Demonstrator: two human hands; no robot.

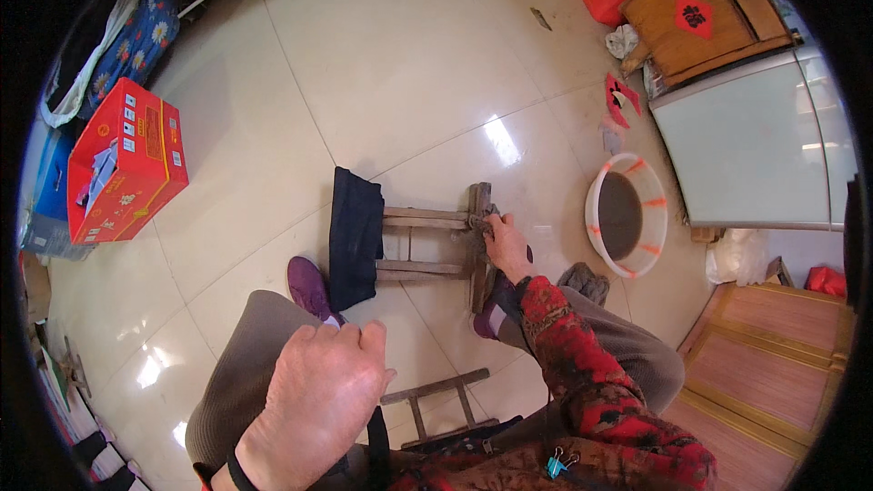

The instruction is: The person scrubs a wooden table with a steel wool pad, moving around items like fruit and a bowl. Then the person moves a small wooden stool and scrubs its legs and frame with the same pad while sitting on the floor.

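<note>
A wooden folding stool (423, 267) lies on its side on the tiles between my feet. Its black cloth seat (356, 239) is at the left, and a dark wooden crossbar (480, 194) is at the right end. My right hand (507, 245) presses a wet-looking grey rag (479, 218) against that crossbar, its fingers curled around the cloth. Closer to the camera, my left hand (327, 382) hovers over my left knee, apart from the stool. Its fingers are bent, and its palm side is hidden.
A white and orange basin (595, 201) of murky water stands at the right, beside a crumpled grey cloth (584, 282). Another wooden frame (436, 389) is beneath me. A red cardboard box (153, 164) sits at the left; a white cabinet (743, 143) and wooden panels (764, 354) stand at the right.
</note>
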